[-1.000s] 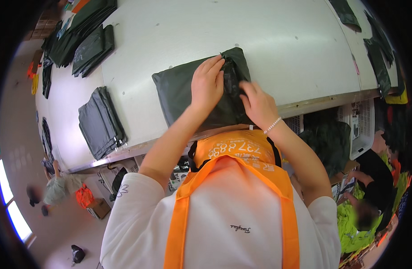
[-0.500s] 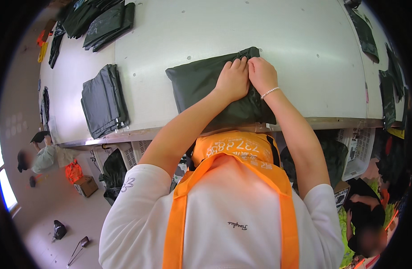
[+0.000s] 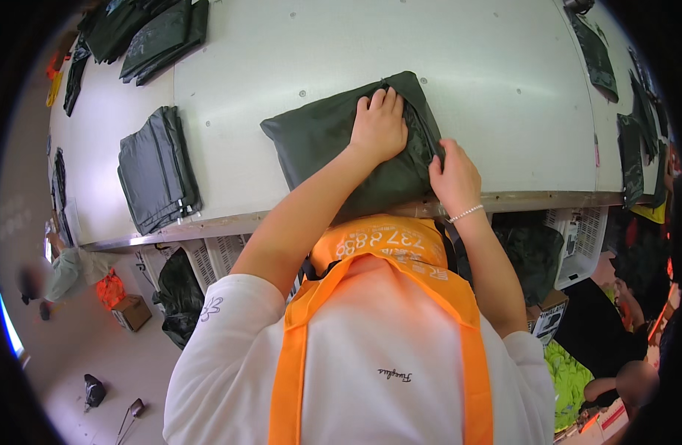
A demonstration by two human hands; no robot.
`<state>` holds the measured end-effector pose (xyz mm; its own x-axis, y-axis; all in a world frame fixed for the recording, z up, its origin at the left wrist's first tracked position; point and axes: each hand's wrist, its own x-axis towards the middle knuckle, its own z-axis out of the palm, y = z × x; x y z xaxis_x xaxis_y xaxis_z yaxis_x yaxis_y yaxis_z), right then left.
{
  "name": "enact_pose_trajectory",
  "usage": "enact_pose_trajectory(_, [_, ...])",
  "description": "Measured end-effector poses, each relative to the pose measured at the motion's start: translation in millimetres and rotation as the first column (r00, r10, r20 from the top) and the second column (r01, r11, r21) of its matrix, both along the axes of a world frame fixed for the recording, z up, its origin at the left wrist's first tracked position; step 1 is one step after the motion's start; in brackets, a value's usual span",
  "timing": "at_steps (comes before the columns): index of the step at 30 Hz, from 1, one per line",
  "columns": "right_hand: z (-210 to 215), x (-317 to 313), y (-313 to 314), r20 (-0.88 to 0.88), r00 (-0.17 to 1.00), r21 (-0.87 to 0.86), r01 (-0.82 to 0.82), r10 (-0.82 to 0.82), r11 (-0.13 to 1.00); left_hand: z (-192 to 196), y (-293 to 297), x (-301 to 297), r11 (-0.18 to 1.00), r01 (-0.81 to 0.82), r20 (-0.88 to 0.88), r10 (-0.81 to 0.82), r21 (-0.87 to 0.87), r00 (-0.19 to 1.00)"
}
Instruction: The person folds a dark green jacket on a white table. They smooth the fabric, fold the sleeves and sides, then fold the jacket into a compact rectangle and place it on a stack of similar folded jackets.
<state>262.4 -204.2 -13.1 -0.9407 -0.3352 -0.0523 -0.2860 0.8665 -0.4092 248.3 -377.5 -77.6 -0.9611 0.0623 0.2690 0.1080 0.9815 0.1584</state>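
Note:
A dark green, stuffed pouch of smooth fabric (image 3: 319, 137) lies flat at the table's near edge, slightly turned. My left hand (image 3: 379, 127) rests on top of it, fingers stretched over the fabric near its far right part. Beside the pouch's right edge, my right hand (image 3: 457, 178) is closed, with thumb and forefinger pinching at that edge. A seam or zip-like line runs along there. Whether a small pull sits between the fingertips is hidden.
A stack of folded dark green pieces (image 3: 159, 170) lies on the white table (image 3: 237, 52) to the left. More dark pieces (image 3: 159, 41) lie far left, and others (image 3: 593, 59) far right. White crates (image 3: 581, 245) stand below the table's edge. Another person (image 3: 601, 334) is at lower right.
My right hand has slid from beside the left hand at the pouch's far right corner toward me along its right edge. My left hand stays on the pouch. The whole view has shifted a little.

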Motion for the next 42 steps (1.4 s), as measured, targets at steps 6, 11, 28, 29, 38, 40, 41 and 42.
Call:
enact_pose_trajectory(6, [-4, 25, -21, -0.043, 0.961, -0.049, -0.274, 0.272, 0.960, -6, 12, 8, 0.971, -0.017, 0.078, 0.037, -0.240, 0.996])
enact_pose_trajectory(11, [-19, 28, -22, 0.033, 0.986, 0.048, -0.168, 0.166, 0.985, 2, 3, 3, 0.984, 0.067, 0.111, -0.086, 0.166, 0.990])
enact_pose_trajectory(28, [-39, -43, -83, -0.065, 0.945, 0.096, -0.313, 0.320, 0.945, 7, -45, 22, 0.998, 0.058, 0.108, -0.056, -0.019, 0.993])
enact_pose_trajectory(29, [-41, -45, -82, -0.015, 0.942, 0.141, -0.331, 0.336, 0.933, 7, -44, 21, 0.998, 0.057, 0.123, -0.058, 0.008, 0.991])
enact_pose_trajectory(38, [-47, -112, -98, 0.139, 0.974, -0.048, -0.175, 0.180, 0.983, 11, -41, 14, 0.999, 0.047, 0.202, -0.046, 0.002, 0.978])
enact_pose_trajectory(40, [-56, -126, -99, 0.214, 0.959, -0.036, -0.182, 0.186, 0.983, 10, -43, 8, 0.985, -0.011, 0.183, -0.021, 0.174, 0.983])
enact_pose_trajectory(41, [-59, -131, -98, 0.250, 0.950, -0.030, -0.184, 0.186, 0.982, 9, -43, 3, 0.965, -0.037, 0.175, -0.009, 0.259, 0.985])
enact_pose_trajectory(42, [-59, -133, -99, 0.278, 0.940, -0.033, -0.195, 0.196, 0.980, 7, -46, -7, 0.939, -0.114, 0.239, 0.036, 0.324, 0.970])
